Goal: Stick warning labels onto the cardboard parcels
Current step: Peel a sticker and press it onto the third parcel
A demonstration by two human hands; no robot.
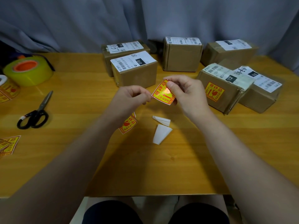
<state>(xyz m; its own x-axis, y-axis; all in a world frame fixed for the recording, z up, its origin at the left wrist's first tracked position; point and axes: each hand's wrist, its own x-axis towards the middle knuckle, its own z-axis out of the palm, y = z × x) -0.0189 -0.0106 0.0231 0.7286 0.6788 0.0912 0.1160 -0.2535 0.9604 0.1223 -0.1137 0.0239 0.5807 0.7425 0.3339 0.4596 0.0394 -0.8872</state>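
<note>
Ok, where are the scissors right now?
In the head view, the scissors lie on the left side of the table, nearer the person than the tape roll and beyond the loose labels at the left edge.

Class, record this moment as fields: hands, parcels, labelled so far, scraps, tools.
hands: left hand and right hand both pinch one label
count: six parcels on the table
labelled: one, the front right parcel, on its near side
scraps: two white backings
tools: scissors, tape
</note>
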